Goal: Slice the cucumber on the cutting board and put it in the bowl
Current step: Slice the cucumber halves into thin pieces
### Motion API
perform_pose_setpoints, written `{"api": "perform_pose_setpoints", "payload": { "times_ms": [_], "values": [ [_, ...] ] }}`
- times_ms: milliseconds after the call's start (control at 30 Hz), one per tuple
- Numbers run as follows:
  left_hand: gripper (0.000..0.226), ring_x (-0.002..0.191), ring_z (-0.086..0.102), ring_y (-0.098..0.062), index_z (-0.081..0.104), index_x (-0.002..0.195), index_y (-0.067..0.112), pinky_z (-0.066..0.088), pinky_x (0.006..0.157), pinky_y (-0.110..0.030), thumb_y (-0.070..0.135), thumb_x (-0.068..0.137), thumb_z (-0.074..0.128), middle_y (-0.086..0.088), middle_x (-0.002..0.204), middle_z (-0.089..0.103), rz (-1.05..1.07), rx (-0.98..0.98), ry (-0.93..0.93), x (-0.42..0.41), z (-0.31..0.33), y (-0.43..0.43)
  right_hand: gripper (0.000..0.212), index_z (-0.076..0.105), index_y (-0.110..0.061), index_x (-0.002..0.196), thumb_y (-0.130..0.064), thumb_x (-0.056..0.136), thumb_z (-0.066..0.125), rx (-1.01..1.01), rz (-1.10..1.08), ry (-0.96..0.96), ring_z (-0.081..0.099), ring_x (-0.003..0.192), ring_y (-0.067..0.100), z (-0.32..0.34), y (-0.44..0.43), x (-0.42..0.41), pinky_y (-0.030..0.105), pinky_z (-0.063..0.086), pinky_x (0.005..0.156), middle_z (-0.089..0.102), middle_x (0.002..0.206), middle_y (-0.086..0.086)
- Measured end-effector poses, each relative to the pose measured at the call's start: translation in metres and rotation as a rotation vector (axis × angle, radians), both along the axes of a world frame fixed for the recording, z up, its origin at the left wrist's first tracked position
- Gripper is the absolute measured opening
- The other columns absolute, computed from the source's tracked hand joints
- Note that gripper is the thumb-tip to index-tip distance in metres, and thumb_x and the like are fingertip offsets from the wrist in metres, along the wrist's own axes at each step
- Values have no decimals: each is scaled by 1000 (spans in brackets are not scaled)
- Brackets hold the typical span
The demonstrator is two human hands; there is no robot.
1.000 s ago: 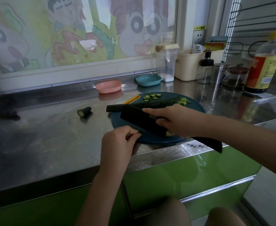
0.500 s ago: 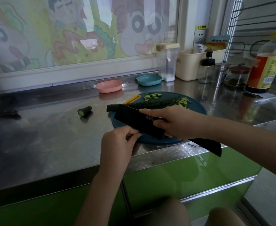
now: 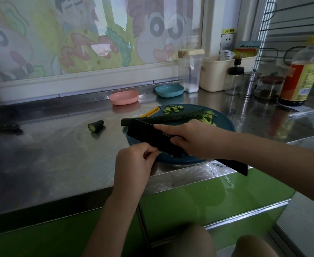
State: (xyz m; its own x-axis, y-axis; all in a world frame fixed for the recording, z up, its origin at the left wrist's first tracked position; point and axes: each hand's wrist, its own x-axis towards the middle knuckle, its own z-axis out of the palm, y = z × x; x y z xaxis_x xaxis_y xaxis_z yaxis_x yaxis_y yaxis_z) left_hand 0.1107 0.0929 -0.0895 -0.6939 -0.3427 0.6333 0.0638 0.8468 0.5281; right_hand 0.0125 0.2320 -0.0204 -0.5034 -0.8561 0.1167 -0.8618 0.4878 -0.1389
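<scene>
My right hand (image 3: 195, 140) is lifting the matte black knife (image 3: 148, 138) slightly higher than a moment ago, gripping it where blade meets handle, forefinger lying along the spine. My left hand (image 3: 135, 160), barely shifting, is curling its fingers and pinching the knife's lower edge. The long, bumpy cucumber (image 3: 171, 117) is lying across the round teal cutting board (image 3: 224, 125) on the steel bench (image 3: 50, 154), with thin slices (image 3: 173, 109) behind it and the shallow pink bowl (image 3: 124, 97) beyond.

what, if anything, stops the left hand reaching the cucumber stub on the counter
Likely nothing, so yes: the cucumber stub lies on bare counter, no object between it and the left hand.
</scene>
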Motion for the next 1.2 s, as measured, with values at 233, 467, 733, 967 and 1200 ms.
{"api": "perform_pose_setpoints", "payload": {
  "times_ms": [233,467,733,967,1200],
  "values": [
    [11,65,63,-4,77,85,10,43,73,0,8,74,78,0,78,74,6,2,-7,1,0,0,54,12,-35,149,-20,102,31,95,-5,59,39,51,12,3,-12,6,27,37,53,43,63,1],
    [11,66,62,-3,77,86,10,42,69,3,8,75,77,0,79,74,-2,10,-19,0,2,0,54,8,-34,150,-21,102,31,173,-21,127,35,49,12,1,-18,8,27,30,48,40,61,3],
    [9,69,67,-11,77,85,12,40,64,-4,12,76,78,0,78,74,21,-37,-31,-2,4,-2,56,5,-34,150,-19,102,31,172,-78,137,36,50,14,-4,-15,6,28,33,49,39,61,3],
    [6,68,65,-6,76,85,14,51,65,-15,13,79,74,3,78,73,-1,-48,-91,-8,11,-1,53,19,-44,146,-22,101,35,1,-167,-165,54,42,7,14,-4,-19,16,48,43,51,69,-6],
    [38,101,65,-13,58,130,21,48,89,-22,13,92,56,-1,111,70,66,-5,-181,-31,50,-8,38,33,-12,122,-22,92,54,54,-203,57,53,84,24,49,8,-34,36,48,72,59,106,13]
  ]
}}
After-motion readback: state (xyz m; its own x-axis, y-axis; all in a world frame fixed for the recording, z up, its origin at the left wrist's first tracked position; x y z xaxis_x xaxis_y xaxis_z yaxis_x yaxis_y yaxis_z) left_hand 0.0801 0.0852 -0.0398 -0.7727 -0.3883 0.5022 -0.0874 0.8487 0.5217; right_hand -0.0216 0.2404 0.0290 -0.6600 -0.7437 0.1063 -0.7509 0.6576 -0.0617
